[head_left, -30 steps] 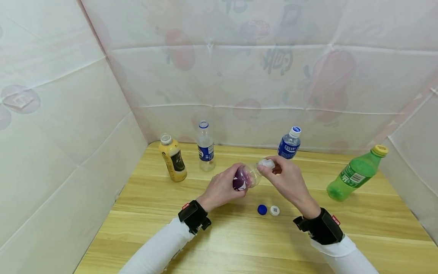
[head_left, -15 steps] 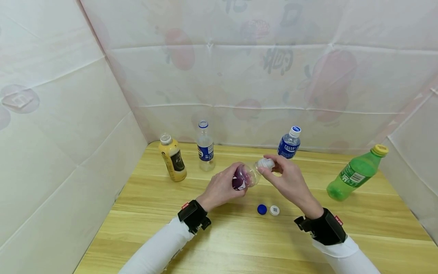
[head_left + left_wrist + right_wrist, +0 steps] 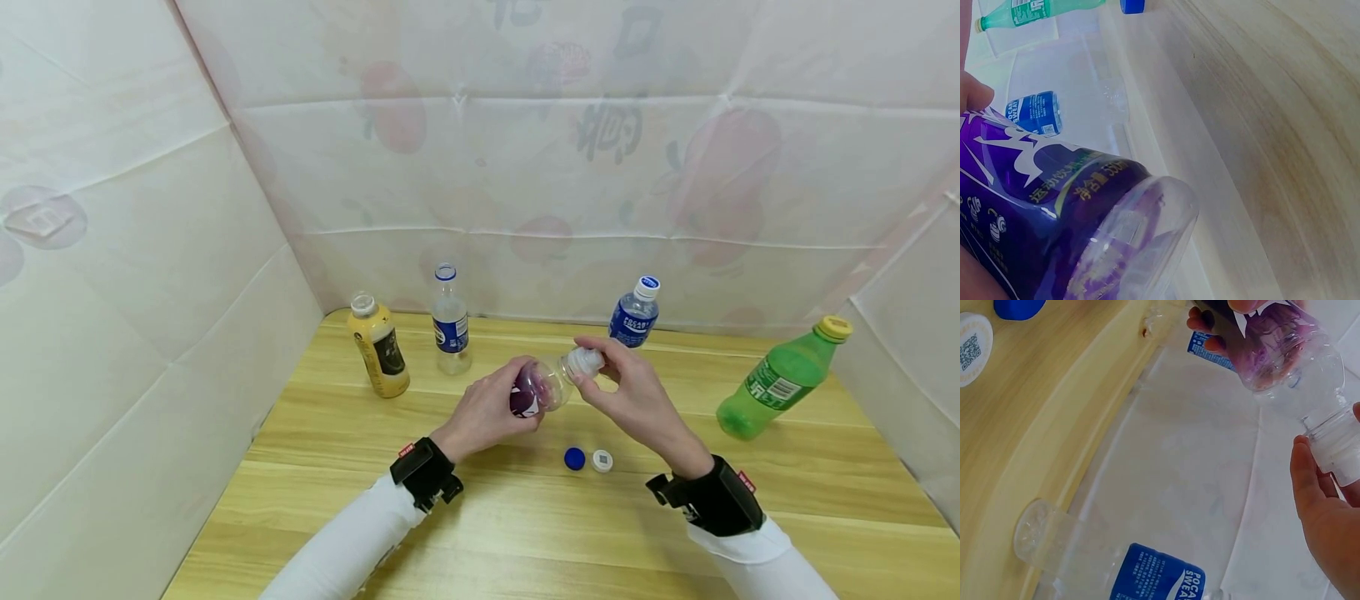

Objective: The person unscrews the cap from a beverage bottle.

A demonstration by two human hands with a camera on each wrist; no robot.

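My left hand (image 3: 487, 408) grips a sports drink bottle with a purple label (image 3: 525, 400) round its body. The bottle lies tilted, its clear shoulder and neck pointing right. At that neck sits a translucent white cap (image 3: 585, 362), which my right hand (image 3: 637, 400) holds between thumb and fingers. The left wrist view shows the purple label (image 3: 1041, 187) and the clear base close up. In the right wrist view, fingertips (image 3: 1302, 450) touch the cap's side (image 3: 1340, 450), and the frame's edge cuts off part of the cap.
A yellow bottle (image 3: 380, 354) and an uncapped clear bottle (image 3: 452, 335) stand at the back left. Behind my right hand is a capped blue-labelled bottle (image 3: 633, 321). A green bottle (image 3: 780, 385) stands right. A blue cap (image 3: 574, 458) and a white cap (image 3: 602, 461) lie on the table (image 3: 525, 533).
The fingers of my right hand have shifted round the cap, leaving more of it showing, and the right wrist has moved slightly right. My left hand and the bottle stay nearly still.
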